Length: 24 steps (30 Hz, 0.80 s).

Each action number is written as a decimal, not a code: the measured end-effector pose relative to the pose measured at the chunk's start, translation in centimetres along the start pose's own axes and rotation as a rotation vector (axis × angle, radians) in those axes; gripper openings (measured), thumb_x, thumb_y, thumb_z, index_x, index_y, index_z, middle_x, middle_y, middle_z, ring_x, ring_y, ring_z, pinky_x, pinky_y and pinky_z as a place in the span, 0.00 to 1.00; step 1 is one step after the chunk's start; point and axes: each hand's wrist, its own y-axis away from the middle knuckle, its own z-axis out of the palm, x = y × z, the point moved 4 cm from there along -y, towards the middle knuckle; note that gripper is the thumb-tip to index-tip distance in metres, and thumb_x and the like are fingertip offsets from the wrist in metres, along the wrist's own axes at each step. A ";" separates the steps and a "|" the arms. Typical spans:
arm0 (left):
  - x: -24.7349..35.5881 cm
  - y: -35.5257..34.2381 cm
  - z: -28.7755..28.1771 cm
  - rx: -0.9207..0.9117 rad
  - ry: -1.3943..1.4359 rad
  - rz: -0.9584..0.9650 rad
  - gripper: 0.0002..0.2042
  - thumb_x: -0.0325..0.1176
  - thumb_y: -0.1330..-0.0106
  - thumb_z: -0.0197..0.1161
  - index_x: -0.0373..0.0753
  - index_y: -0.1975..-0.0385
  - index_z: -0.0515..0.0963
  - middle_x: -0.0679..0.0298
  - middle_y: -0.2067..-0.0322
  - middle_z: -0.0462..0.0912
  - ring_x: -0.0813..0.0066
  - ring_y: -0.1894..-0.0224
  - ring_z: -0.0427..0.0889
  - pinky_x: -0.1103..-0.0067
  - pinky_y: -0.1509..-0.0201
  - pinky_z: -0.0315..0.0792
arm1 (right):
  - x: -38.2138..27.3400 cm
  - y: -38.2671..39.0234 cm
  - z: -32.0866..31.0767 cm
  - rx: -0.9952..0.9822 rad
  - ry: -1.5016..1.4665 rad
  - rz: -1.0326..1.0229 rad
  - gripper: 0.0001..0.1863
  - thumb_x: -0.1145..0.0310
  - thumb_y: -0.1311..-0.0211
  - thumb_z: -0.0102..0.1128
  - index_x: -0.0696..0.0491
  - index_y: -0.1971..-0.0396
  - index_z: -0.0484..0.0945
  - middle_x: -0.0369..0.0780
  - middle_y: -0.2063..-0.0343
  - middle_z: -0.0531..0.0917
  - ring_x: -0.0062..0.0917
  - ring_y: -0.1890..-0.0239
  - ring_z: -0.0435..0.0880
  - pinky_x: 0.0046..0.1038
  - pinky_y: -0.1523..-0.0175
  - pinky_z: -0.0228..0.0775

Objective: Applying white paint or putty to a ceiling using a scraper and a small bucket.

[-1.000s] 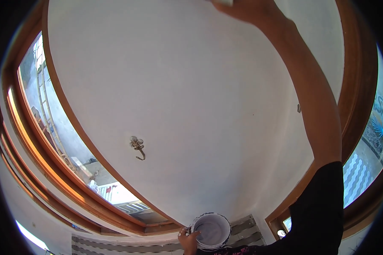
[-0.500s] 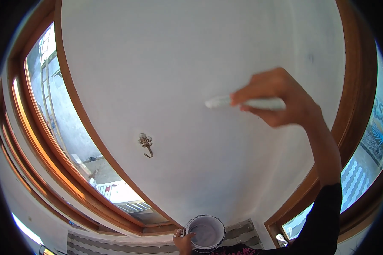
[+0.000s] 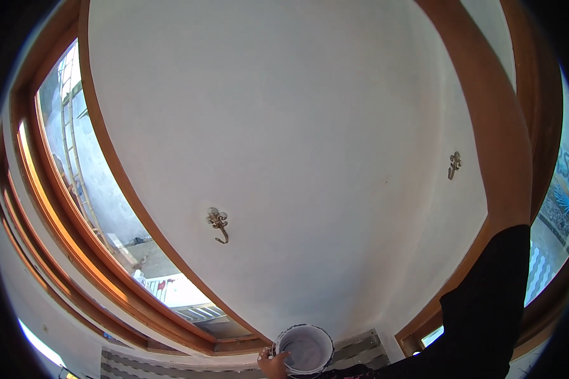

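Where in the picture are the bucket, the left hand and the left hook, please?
Bucket (image 3: 311, 338): head view, on its inner wall.
Left hand (image 3: 274, 365): head view, on the middle of the hand.
Left hook (image 3: 217, 219): head view, on its ornate upper part.

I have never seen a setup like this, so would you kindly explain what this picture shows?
No machine here: these are a person's bare hands, seen by a fisheye camera worn on the head, which bends straight edges. The left hand grips the left side of a bucket, pale inside. The right arm reaches past the top edge, so the right hand, and anything in it, is out of view. The pale wall ahead bears a left hook and a right hook.
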 end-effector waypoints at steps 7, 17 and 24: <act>-1.8 0.4 0.7 -0.067 -0.035 -0.045 0.12 0.31 0.42 0.65 0.28 0.68 0.73 0.55 0.77 0.70 0.66 0.71 0.66 0.65 0.65 0.67 | -6.6 11.2 3.6 -0.023 -0.015 -0.085 0.10 0.75 0.51 0.72 0.55 0.66 0.85 0.40 0.71 0.86 0.34 0.72 0.82 0.29 0.66 0.76; -0.5 -0.7 -0.1 -0.037 -0.015 -0.009 0.10 0.30 0.43 0.65 0.29 0.74 0.73 0.52 0.79 0.71 0.63 0.74 0.65 0.65 0.67 0.67 | -17.0 20.4 1.0 -0.603 -0.329 -0.049 0.10 0.70 0.53 0.70 0.50 0.67 0.86 0.37 0.62 0.88 0.28 0.66 0.88 0.29 0.66 0.80; -2.6 -0.2 0.1 -0.014 0.046 -0.045 0.11 0.32 0.43 0.65 0.29 0.74 0.73 0.52 0.78 0.71 0.62 0.74 0.66 0.65 0.68 0.66 | -8.0 15.0 3.2 -0.517 -0.551 0.306 0.08 0.75 0.46 0.74 0.52 0.66 0.87 0.34 0.72 0.88 0.23 0.71 0.84 0.26 0.65 0.74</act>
